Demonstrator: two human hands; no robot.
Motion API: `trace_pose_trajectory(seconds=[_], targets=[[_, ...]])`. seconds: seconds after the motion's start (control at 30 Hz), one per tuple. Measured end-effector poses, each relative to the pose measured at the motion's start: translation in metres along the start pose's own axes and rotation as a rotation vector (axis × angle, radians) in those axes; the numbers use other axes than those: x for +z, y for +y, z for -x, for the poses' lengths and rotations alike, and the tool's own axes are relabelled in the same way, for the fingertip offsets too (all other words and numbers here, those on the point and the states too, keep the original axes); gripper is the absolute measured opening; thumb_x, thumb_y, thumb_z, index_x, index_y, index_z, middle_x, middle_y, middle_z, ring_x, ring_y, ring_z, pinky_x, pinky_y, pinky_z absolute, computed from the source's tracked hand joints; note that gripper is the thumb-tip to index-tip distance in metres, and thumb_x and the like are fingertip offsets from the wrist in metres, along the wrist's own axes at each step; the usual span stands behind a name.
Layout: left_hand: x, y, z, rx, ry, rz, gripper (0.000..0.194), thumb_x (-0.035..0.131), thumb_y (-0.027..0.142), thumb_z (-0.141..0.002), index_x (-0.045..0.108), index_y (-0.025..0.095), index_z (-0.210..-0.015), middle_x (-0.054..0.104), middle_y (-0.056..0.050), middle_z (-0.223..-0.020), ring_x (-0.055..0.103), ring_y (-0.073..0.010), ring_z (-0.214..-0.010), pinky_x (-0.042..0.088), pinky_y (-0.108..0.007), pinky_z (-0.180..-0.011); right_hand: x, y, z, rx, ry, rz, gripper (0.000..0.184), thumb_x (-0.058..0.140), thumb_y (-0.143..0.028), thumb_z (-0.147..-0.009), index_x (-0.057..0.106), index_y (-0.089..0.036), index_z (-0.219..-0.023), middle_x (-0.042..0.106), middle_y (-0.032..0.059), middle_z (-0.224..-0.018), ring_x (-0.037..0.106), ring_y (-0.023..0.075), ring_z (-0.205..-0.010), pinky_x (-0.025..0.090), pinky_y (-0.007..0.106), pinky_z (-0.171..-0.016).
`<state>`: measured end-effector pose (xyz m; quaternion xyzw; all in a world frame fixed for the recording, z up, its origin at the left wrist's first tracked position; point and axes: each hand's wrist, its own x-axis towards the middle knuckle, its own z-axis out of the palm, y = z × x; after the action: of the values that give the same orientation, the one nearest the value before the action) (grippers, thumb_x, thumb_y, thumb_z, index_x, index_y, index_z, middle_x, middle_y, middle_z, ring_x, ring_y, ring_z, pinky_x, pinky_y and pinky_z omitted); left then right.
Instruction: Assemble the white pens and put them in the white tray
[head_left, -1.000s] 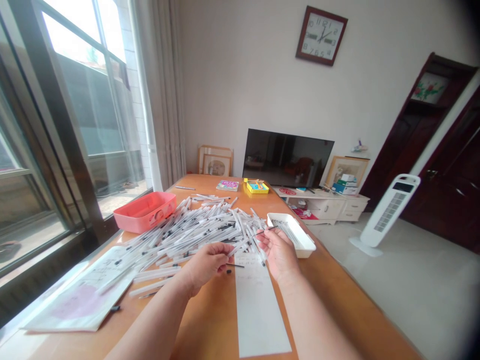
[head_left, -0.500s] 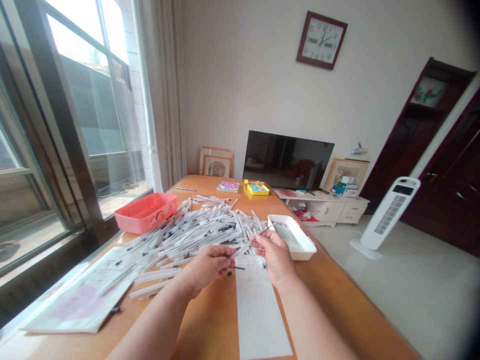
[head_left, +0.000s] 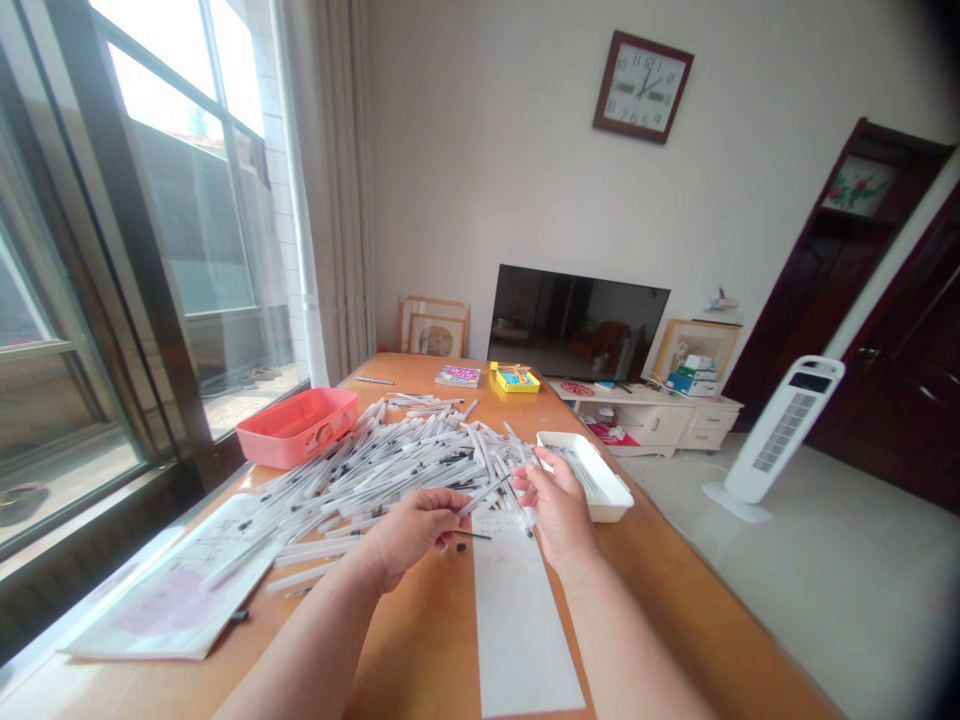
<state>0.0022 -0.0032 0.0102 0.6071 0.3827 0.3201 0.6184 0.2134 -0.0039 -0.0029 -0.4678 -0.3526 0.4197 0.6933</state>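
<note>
Step in hand, as judged: one clear pen barrel [head_left: 486, 494] is being handled between both hands above the pile of pens [head_left: 420, 450] on the bench [head_left: 405, 650]. The left hand [head_left: 420, 525] has its fingers closed on the near end of the barrel, whose far end slants up to the right. The right hand [head_left: 559, 500] has its fingers bent and slightly parted near that end; a dark sliver shows at the fingertips, but whether it is gripped cannot be told. The next move likely calls for a steady left grip and close alignment at the far end.

Markings: the wall clock [head_left: 643, 88] bears legible numerals, including 12. Writing on the paper strip [head_left: 517, 620], the left booklet [head_left: 157, 590] and the far booklet [head_left: 457, 376] is illegible. No brand is readable.
</note>
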Motion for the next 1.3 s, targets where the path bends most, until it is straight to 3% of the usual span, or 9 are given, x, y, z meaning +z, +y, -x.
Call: trace_pose_trajectory(seconds=[0.23,0.47,0.7,0.83,0.93,1.13,1.3], targets=[[0.000,0.001,0.001,-0.004,-0.005,0.001,0.032,0.059,0.022,-0.074,0.072,0.013,-0.101,0.069,-0.008,-0.094,0.049,-0.0111,-0.064,0.036,-0.028,-0.065,0.003,0.000,0.006,-0.018,-0.098,0.130,0.038,0.068,-0.047,-0.080,0.067,-0.017,-0.102,0.075,0.0106,-0.095,0.069,0.0224,-0.083,0.049,0.029,-0.064],[-0.007,-0.001,0.000,-0.026,0.062,0.043,0.029,0.061,0.022,-0.073,0.071,0.015,-0.099,0.068,-0.006,-0.093,0.051,-0.0100,-0.062,0.038,-0.026,-0.063,0.002,0.006,0.007,-0.040,-0.145,0.398,0.023,0.059,-0.039,-0.082,0.067,-0.019,-0.092,0.072,0.0041,-0.085,0.062,0.0176,-0.073,0.043,0.026,-0.060],[-0.014,-0.003,0.000,0.002,0.080,0.061,0.022,0.061,0.023,-0.074,0.069,0.017,-0.093,0.069,-0.005,-0.094,0.051,-0.0098,-0.063,0.040,-0.024,-0.063,0.008,0.023,0.022,-0.194,-0.477,0.856,0.014,0.056,-0.025,-0.079,0.069,-0.023,-0.083,0.061,-0.0026,-0.066,0.050,0.0137,-0.060,0.031,0.024,-0.053],[-0.015,-0.005,-0.001,0.018,0.091,0.070,0.022,0.061,0.022,-0.074,0.069,0.018,-0.093,0.070,-0.005,-0.094,0.052,-0.0107,-0.065,0.041,-0.024,-0.065,0.007,0.022,0.024,-0.235,-0.478,1.021,0.018,0.055,-0.023,-0.080,0.071,-0.025,-0.087,0.062,-0.0027,-0.067,0.052,0.0142,-0.060,0.030,0.024,-0.054],[-0.016,-0.005,-0.002,0.027,0.095,0.102,0.022,0.061,0.022,-0.073,0.069,0.017,-0.093,0.070,-0.005,-0.093,0.052,-0.0107,-0.064,0.040,-0.024,-0.064,0.007,0.019,0.023,-0.243,-0.451,1.075,0.017,0.057,-0.024,-0.080,0.071,-0.025,-0.088,0.064,-0.0021,-0.071,0.055,0.0147,-0.063,0.032,0.024,-0.056],[-0.017,-0.005,-0.001,0.012,0.110,0.130,0.024,0.063,0.022,-0.071,0.069,0.017,-0.094,0.071,-0.004,-0.090,0.051,-0.0101,-0.061,0.040,-0.024,-0.063,0.014,0.022,0.033,-0.392,-0.639,1.067,0.012,0.064,-0.022,-0.077,0.074,-0.026,-0.084,0.067,0.0011,-0.086,0.060,0.0163,-0.075,0.036,0.025,-0.065],[-0.016,-0.003,0.000,0.009,0.090,0.141,0.025,0.064,0.023,-0.071,0.069,0.016,-0.094,0.071,-0.005,-0.090,0.052,-0.0103,-0.062,0.041,-0.025,-0.065,0.020,0.024,0.039,-0.413,-0.656,1.087,0.014,0.062,-0.020,-0.078,0.074,-0.025,-0.074,0.068,0.0029,-0.086,0.060,0.0178,-0.073,0.035,0.026,-0.063]])
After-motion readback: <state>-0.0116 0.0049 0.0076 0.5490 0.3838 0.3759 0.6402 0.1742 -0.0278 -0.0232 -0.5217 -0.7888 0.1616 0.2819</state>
